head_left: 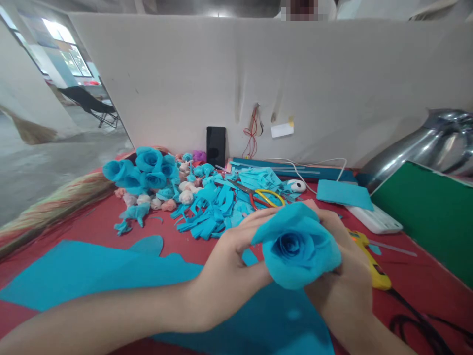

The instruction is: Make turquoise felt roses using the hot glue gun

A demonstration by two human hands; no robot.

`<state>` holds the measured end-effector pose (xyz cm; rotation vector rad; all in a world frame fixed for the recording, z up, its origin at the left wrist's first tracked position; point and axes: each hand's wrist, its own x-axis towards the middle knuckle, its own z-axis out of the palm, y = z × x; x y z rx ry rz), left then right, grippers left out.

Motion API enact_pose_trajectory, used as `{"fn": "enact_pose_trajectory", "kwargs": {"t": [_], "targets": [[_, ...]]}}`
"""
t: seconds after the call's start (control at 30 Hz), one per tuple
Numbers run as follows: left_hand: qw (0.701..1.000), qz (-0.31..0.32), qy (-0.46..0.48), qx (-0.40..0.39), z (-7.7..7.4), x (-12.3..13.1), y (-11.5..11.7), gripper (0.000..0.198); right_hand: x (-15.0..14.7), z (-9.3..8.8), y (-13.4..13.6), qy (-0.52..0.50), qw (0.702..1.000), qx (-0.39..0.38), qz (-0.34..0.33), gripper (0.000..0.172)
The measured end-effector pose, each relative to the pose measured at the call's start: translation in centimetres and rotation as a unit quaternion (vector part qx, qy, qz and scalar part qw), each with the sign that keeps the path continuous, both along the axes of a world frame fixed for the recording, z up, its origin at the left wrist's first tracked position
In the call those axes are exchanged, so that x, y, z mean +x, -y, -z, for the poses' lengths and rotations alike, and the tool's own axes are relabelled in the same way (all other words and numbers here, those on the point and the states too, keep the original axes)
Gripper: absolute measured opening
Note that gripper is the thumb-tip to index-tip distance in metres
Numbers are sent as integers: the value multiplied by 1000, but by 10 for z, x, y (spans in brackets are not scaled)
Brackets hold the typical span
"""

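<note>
A blue paper rose [295, 246] with layered petals faces up toward me, held between both hands over the table. My left hand [236, 266] reaches in from the left, its thumb and fingers closed at the flower's left side. On the other side my right hand [343, 276] wraps round the rose from behind and below; part of its fingers is hidden by the petals. Beneath the hands lies a large sheet of blue crepe paper [111, 276]. Just beyond the rose are scissors [268, 198] with red and yellow handles, on a heap of blue paper strips [210, 209].
Finished blue paper roses [150, 170] are bunched at the back left, near small pink ones. A phone [216, 146] leans on the white partition [177, 88]. At right are a yellow glue gun [377, 268], a green board [428, 217] and a metal flask [417, 143].
</note>
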<state>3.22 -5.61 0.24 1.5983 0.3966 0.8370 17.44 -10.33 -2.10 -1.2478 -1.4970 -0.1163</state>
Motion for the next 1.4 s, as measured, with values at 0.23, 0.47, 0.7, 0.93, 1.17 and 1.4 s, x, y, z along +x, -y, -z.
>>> {"fn": "enact_pose_trajectory", "kwargs": {"t": [0.23,0.47,0.7,0.93,1.17,1.4], "targets": [[991,28,69,-111,-15,-5,-8,17,-5,-13,2,59,998,-3,7,19],[981,35,93,-164,-24,-9,-21,18,-9,-26,4,-57,996,-66,-7,6],[979,45,97,-171,-31,-12,-22,17,-10,-26,5,-97,975,-173,-101,13],[980,51,82,-173,-30,-14,-26,17,-10,-24,6,-110,979,-164,-60,9],[978,80,94,-170,-32,-15,-30,28,-11,-24,7,-117,979,-159,-53,8],[976,80,93,-180,-30,-16,-31,21,-11,-22,8,-109,979,-170,-44,10]]}}
